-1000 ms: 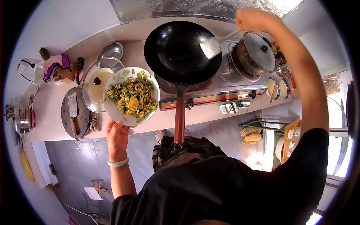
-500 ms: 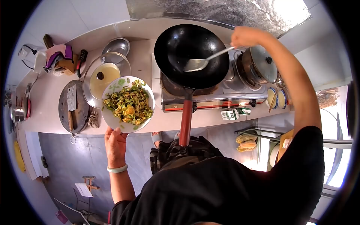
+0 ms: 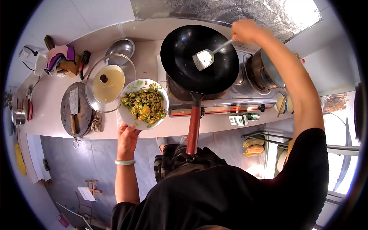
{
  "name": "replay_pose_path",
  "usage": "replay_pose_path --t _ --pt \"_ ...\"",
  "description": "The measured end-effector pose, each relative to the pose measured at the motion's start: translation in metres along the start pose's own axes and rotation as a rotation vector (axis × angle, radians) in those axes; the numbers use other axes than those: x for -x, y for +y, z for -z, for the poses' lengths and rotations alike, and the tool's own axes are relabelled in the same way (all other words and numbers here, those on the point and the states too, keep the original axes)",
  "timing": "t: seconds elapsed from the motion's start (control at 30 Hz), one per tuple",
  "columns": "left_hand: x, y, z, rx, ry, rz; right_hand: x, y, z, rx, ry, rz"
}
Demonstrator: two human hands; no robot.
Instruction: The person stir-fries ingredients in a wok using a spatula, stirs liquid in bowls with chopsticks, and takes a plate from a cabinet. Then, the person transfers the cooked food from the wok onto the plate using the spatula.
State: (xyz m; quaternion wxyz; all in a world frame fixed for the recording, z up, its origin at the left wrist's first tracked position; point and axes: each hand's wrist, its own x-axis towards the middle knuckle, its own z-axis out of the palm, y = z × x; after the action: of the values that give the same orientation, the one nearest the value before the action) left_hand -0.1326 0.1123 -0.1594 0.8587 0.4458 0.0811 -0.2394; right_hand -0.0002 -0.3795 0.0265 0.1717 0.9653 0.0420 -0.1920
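My left hand grips the near rim of a white plate with green leaf marks. Chopped green vegetables with yellow egg-like pieces are heaped on it. My right hand, closed, holds the handle end of a metal spatula. The spatula's blade hangs over the inside of a black wok, which looks bare apart from shine. The wok sits on the stove, its red-brown handle pointing towards my body. The plate is left of the wok, apart from it.
Left of the plate, a glass lid covers a bowl of pale liquid. A cleaver lies on a round board. A metal bowl stands behind. On the right are a lidded pot and small bowls.
The spatula has come from the wok's right edge to over its inside, its blade turning on the way. Lately the plate has shifted right, nearer the wok. The camera view has also shifted.
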Motion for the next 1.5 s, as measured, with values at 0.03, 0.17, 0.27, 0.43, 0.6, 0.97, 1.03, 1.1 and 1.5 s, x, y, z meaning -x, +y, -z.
replay_pose_path --t 0.03,0.17,0.27,0.43,0.6,0.97,1.03,1.1,1.5 --pt "-0.005 -0.004 0.003 -0.007 0.001 0.012 -0.002 -0.009 0.010 0.022 0.029 0.057" --pt "-0.015 -0.020 0.008 -0.002 -0.042 0.046 0.016 -0.060 0.050 0.072 0.106 0.178" --pt "-0.021 -0.024 0.006 -0.010 -0.093 0.078 0.025 -0.083 0.064 0.110 0.120 0.207" --pt "-0.029 -0.024 0.002 -0.016 -0.138 0.101 0.058 -0.098 0.084 0.068 0.189 0.263" --pt "-0.030 -0.017 0.001 0.001 -0.172 0.098 0.098 -0.085 0.094 0.002 0.261 0.245" --pt "-0.011 0.007 0.006 0.026 -0.134 0.088 0.183 -0.126 0.035 -0.078 0.808 0.337" --pt "-0.004 0.014 0.004 0.035 -0.127 0.066 0.185 -0.132 0.005 -0.159 0.908 0.271" --pt "0.002 0.023 -0.001 0.040 -0.117 0.042 0.187 -0.140 -0.024 -0.262 1.007 0.213" --pt "0.023 0.049 -0.033 0.060 -0.133 -0.001 0.194 -0.205 -0.143 -0.990 1.132 -0.114"
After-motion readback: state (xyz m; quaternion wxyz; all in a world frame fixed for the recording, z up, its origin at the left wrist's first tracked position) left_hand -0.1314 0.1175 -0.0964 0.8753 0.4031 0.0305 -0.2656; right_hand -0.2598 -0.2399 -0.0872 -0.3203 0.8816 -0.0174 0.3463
